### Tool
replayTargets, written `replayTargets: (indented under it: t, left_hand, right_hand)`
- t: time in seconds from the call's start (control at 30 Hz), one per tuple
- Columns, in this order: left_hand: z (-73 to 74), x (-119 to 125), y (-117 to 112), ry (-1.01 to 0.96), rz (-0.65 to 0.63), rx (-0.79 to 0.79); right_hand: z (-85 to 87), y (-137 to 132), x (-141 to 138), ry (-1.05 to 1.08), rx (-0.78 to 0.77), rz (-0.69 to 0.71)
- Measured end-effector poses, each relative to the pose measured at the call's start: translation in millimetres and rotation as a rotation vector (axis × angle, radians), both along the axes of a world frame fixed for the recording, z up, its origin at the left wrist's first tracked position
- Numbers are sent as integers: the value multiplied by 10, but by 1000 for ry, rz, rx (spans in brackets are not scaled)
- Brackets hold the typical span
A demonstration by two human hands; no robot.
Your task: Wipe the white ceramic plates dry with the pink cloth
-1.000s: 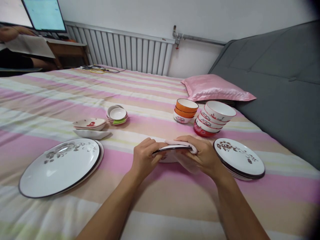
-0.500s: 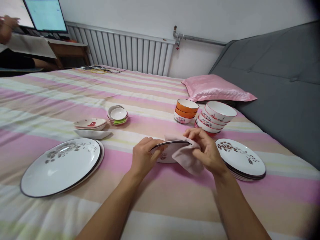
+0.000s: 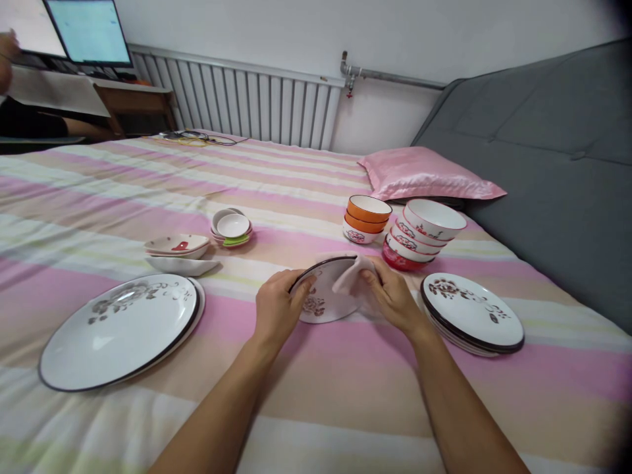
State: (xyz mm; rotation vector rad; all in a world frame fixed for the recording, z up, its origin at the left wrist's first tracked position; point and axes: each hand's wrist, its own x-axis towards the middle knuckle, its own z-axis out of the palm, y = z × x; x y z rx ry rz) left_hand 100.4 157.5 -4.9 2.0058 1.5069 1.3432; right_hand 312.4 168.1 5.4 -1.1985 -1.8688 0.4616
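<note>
A white plate (image 3: 326, 306) with a dark rim and brown flower print is tilted up between my hands, its face toward me. My left hand (image 3: 281, 299) grips its left edge, thumb on the face and fingers behind. My right hand (image 3: 392, 293) is closed on a pale pink cloth (image 3: 348, 276), which is folded over the plate's right edge. To the right lies a stack of similar plates (image 3: 471, 309). Larger oval plates (image 3: 123, 336) are stacked on the left.
Behind my hands stand orange-and-white bowls (image 3: 368, 214) and a taller stack of white and red bowls (image 3: 424, 230). Small dishes (image 3: 233, 226) and leaf-shaped dishes (image 3: 178, 247) sit left of centre. A pink pillow (image 3: 429, 171) rests by the grey headboard (image 3: 543, 131). Another person's arm (image 3: 6, 62) shows at far left.
The plate has been tipped more upright, showing more of its printed face. My right hand and the cloth have shifted slightly left along its edge.
</note>
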Motion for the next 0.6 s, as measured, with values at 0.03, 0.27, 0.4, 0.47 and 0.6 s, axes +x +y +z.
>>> replayTargets:
  t: [0.03,0.27,0.4,0.47,0.6]
  left_hand:
    - [3,0,0,6,-2,4]
    - [22,-8,-7,100,-51,111]
    - [27,-11,-26,159,-89,203]
    - [32,-7,-35,179,-104,236]
    - [40,3,-48,211,-116,280]
  right_hand:
    - [-20,6,-3,-6,15,-18]
    - [-27,-19,-23,-85,204,-86]
    - [58,-70,-42,-199,349,-43]
    - [101,-98,-57,-263,401,-35]
    - [170,-155,-93,-353,440,-38]
